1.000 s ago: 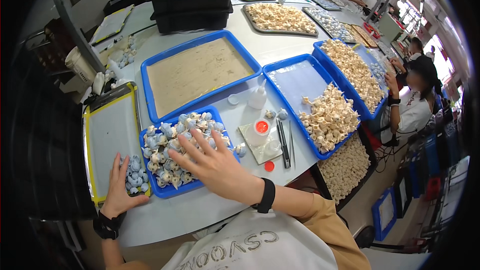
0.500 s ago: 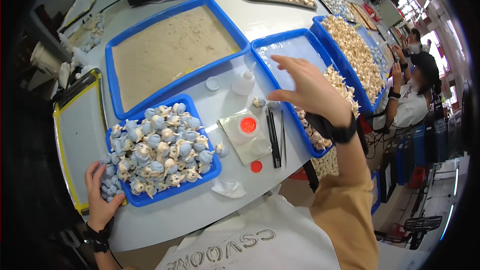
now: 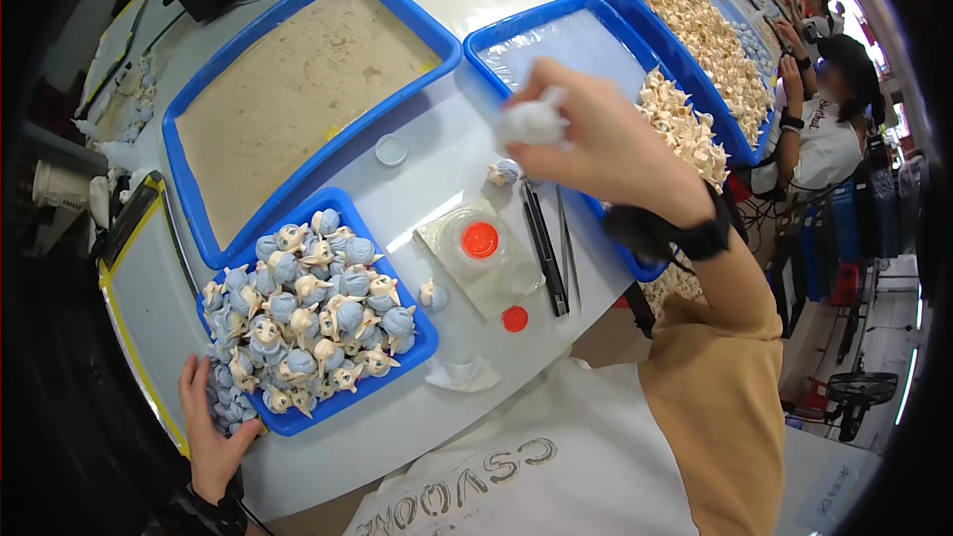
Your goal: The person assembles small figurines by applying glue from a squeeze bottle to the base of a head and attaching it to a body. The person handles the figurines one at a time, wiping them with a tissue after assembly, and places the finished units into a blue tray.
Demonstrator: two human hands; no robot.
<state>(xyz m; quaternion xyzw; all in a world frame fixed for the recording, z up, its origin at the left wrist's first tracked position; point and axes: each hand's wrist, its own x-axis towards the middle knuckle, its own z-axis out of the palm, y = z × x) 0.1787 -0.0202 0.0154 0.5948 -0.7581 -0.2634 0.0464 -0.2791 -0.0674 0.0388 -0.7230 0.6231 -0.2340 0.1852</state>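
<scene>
My right hand is raised over the middle of the table, its thumb and fingers closed round a small white squeeze bottle, blurred by motion. At the lower left my left hand has thumb and fingers apart, at the edge of a heap of light-blue moulded pieces. Beside that heap a blue tray is piled with small doll heads with blue hair and pointed ears. One loose doll head lies right of the tray, another below the bottle.
A jar with red contents stands on a pale pad. A black pen-like tool, tweezers, a red lid, a crumpled tissue and a clear cap lie around. Blue trays stand behind; a person sits at right.
My right hand, empty and spread before, has taken up the squeeze bottle from the table. The left hand stays beside the blue pieces. The whole view has shifted somewhat.
</scene>
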